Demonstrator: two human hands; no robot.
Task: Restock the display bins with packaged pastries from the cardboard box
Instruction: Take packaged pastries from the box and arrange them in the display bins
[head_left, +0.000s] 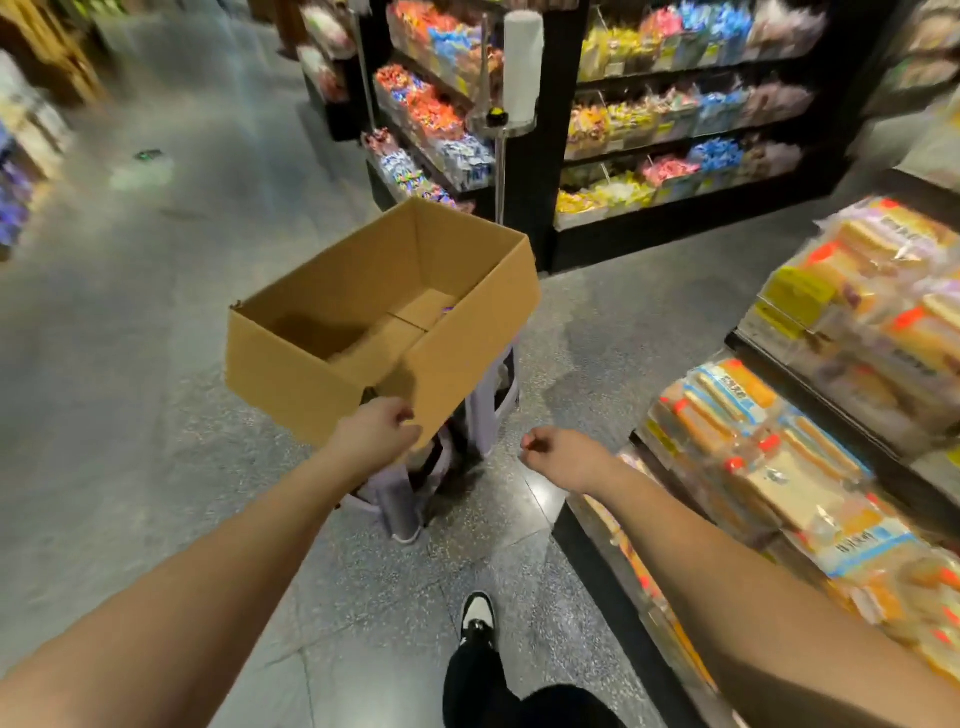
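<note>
Nearest the camera, two bare forearms reach forward from the bottom corners over a leg in black trousers and a black-and-white shoe (478, 616). The floor (156, 338) is grey speckled stone in large glossy tiles, the aisle of a shop. Far ahead stands a black shelving unit (524, 208) holding bins of bright wrapped sweets in yellow, blue, pink and orange; a metal pole with a roll of white bags (522, 62) stands at its corner. On the right, tiered display bins (748, 343) hold packaged pastries (769, 441) in clear wrappers with orange and blue bands. A yellow tag is clipped to a bin front; its writing and the wrapper print are too blurred to read.

The left hand (376, 428) grips the near corner of the cardboard box (384, 322), fingers curled over its edge, holding it tilted in mid-scene above a pale lilac plastic stool (488, 395). The box interior looks almost bare. The right hand (563, 457) hangs just right of the box, fingers curled in, holding nothing.
</note>
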